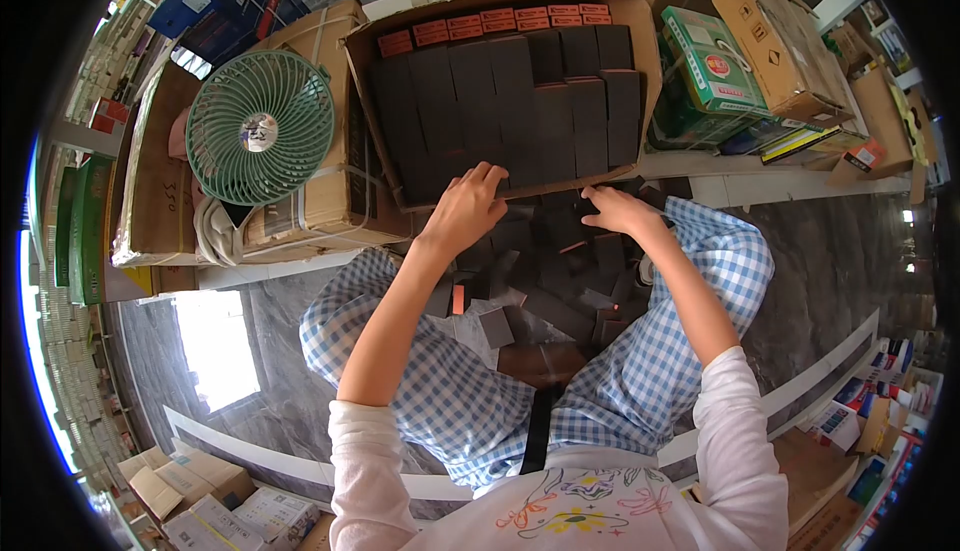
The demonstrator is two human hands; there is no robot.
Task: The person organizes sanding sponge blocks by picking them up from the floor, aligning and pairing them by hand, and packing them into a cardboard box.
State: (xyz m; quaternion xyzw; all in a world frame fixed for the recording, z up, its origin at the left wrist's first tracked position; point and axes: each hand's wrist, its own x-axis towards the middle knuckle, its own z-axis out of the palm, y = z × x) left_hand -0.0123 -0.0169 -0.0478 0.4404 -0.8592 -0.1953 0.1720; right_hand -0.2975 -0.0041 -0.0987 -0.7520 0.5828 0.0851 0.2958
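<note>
A large open cardboard carton (650, 101) in front of me holds rows of small black boxes (510, 81), some showing orange ends. At the carton's near edge is my left hand (466, 211), its fingers bent together over the rim beside the boxes; what they grip, if anything, is hidden. My right hand (625, 214) is just outside the carton's near right corner. Its thumb and forefinger close around a dark piece that looks like a small black box (582, 207). Many loose black boxes (555, 311) lie in a heap between my legs.
A green fan (260, 131) stands on a cardboard box (330, 206) to the left. Right of the carton are a green box (712, 61) and a brown carton (785, 51). More boxes (240, 511) sit at the lower left. Shelves of goods line both sides.
</note>
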